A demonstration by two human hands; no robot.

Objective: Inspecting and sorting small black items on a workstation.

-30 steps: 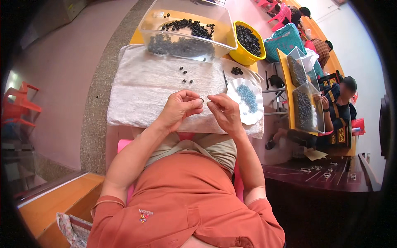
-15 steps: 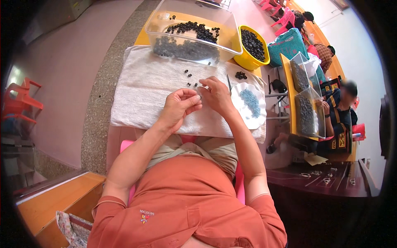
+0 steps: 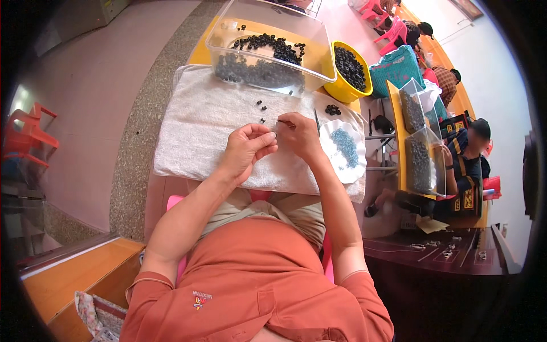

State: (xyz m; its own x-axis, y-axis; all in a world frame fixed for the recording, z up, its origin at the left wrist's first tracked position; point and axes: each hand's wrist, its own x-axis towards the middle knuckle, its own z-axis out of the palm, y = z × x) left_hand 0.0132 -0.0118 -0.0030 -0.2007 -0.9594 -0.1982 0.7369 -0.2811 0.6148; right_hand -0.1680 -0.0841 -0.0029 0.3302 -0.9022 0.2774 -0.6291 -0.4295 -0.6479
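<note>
My left hand (image 3: 246,149) is closed in a pinch over the white cloth (image 3: 191,128). Something small is at its fingertips, too tiny to make out. Just to its right, my right hand (image 3: 299,137) also has thumb and forefinger pressed together, and what they hold cannot be made out. The two sets of fingertips almost meet. Beyond them lie a few small black ring-like pieces (image 3: 264,108) on the cloth. A scalloped white dish (image 3: 356,172) with pale blue bits (image 3: 345,147) stands beside my right wrist.
At the back, a clear plastic bin (image 3: 268,77) holds many black pieces, beside a yellow tub (image 3: 369,94) of more. A small black pile (image 3: 333,109) and a thin dark tool (image 3: 317,121) lie near the dish. Another person (image 3: 470,154) sits at right by clear bins (image 3: 424,162).
My right fingers have come down from the loose black pieces toward my left fingertips and closed together. One piece near them no longer shows on the cloth. The view shifted slightly.
</note>
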